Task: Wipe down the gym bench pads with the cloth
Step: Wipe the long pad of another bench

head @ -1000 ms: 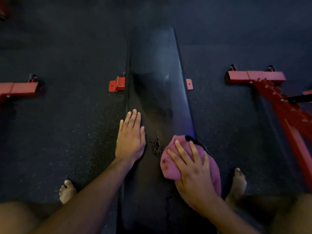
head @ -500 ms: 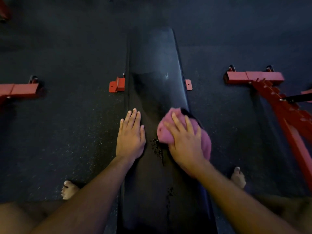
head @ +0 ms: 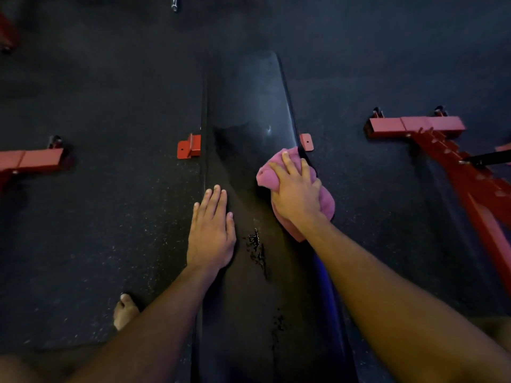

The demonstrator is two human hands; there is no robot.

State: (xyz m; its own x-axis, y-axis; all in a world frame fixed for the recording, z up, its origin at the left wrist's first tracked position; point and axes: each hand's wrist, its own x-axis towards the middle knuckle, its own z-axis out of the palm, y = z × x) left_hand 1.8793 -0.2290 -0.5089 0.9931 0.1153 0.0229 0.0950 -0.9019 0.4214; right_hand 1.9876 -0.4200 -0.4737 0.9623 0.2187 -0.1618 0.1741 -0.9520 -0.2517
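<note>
While our right hand presses the pink cloth onto the black bench pad, fingers spread almost straight over the bunched fabric with no curl that we can make out, we judge the step in hand to be a wiping stroke along the right half of the pad. Our left hand lies flat and released on the pad's left edge, palm down, grasping nothing and seemingly steadying us. The cloth sits at the pad's right edge, about midway along its visible length, level with the small red bracket just beside that edge, and part of the fabric hangs over the side. The pad's long axis runs straight away from us, from between our forearms toward the far rounded end, and it narrows as it goes. A patch of cracked, flaking cover lies near the middle of the pad, between our two hands. The far end looks not yet reached, so we think the next move calls for sliding the cloth farther up the pad under steady pressure, then across to the left strip, where the bracing hand would have to lift away. A red frame stands well apart on the speckled floor to the right
</note>
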